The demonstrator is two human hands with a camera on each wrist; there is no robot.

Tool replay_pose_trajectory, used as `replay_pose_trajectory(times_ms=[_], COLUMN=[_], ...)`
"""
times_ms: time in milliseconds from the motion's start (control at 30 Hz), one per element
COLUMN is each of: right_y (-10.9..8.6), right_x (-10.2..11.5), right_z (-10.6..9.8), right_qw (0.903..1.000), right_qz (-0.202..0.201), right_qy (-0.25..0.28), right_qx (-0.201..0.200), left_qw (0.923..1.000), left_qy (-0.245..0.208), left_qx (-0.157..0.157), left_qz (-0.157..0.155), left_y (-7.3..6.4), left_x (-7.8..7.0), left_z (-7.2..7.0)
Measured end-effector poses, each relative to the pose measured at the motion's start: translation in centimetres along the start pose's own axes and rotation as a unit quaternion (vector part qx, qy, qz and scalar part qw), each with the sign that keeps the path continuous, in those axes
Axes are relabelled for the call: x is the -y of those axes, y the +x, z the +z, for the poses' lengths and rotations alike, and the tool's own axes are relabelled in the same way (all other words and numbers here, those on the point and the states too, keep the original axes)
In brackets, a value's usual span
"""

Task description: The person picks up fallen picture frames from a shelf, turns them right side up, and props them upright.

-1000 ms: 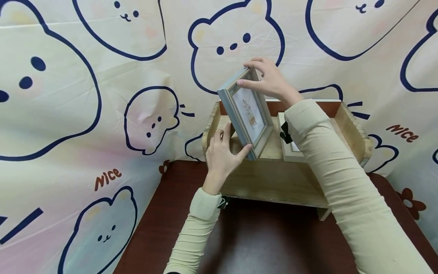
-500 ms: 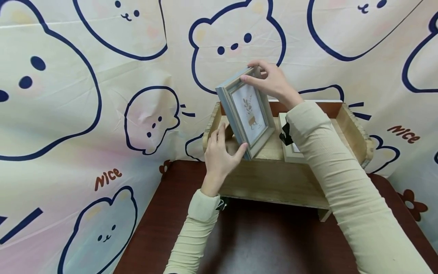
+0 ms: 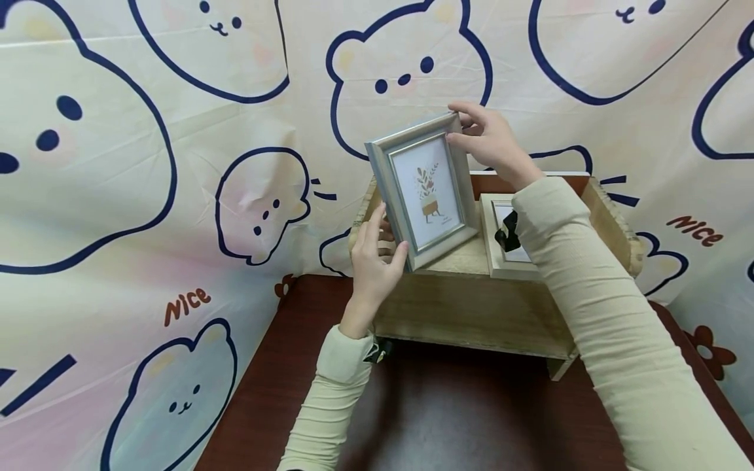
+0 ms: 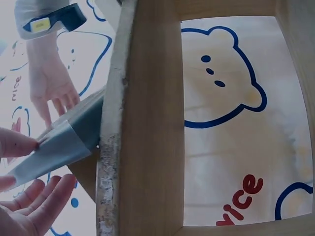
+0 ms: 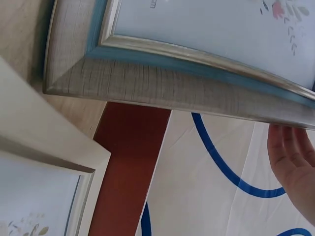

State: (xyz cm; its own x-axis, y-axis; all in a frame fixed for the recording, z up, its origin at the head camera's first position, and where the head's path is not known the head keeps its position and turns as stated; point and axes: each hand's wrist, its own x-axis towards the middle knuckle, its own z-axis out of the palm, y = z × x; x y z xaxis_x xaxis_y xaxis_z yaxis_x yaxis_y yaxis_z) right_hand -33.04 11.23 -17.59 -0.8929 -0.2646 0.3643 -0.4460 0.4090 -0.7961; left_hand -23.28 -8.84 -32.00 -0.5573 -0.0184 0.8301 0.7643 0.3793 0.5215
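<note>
A grey-blue picture frame with a plant print stands tilted on the left part of a small wooden shelf, facing me. My left hand holds its lower left side, thumb at the front and fingers partly hidden behind. At the upper right corner, my right hand pinches the frame between thumb and fingers. The left wrist view shows the frame's side edge between thumb and fingers of the left hand. In the right wrist view, fingers of the right hand meet the frame's border.
A cream picture frame lies on the shelf to the right, partly covered by the right sleeve. Raised side boards close the shelf's ends. The shelf stands on a dark red table before a bear-patterned cloth.
The grey-blue frame has turned to face me more squarely. Its upper right corner has moved right with my right hand; my left hand has shifted slightly left.
</note>
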Motion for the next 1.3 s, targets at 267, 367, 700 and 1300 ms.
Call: replay_pose_trajectory(times_ms=[267, 367, 700, 1300], right_y=[-1.0, -1.3, -2.4, -3.9], right_x=[-0.5, -0.7, -0.8, -0.4], right_z=[-0.8, -1.1, -1.7, -1.8], right_qw=[0.9996, 0.9994, 0.9984, 0.9939], right_qz=[0.002, -0.001, -0.008, -0.042], right_qy=[0.014, 0.015, 0.043, 0.090], right_qx=[-0.023, -0.030, -0.037, -0.048], left_qw=[0.9994, 0.9990, 0.9972, 0.9939], left_qy=[0.001, 0.013, 0.056, 0.095], left_qx=[0.009, 0.014, 0.017, 0.008], left_qz=[-0.032, -0.040, -0.046, -0.056], left_y=[0.6, 0.9, 1.8, 2.9], left_x=[-0.2, -0.1, 0.3, 1.0], left_z=[-0.5, -0.7, -1.2, -1.3])
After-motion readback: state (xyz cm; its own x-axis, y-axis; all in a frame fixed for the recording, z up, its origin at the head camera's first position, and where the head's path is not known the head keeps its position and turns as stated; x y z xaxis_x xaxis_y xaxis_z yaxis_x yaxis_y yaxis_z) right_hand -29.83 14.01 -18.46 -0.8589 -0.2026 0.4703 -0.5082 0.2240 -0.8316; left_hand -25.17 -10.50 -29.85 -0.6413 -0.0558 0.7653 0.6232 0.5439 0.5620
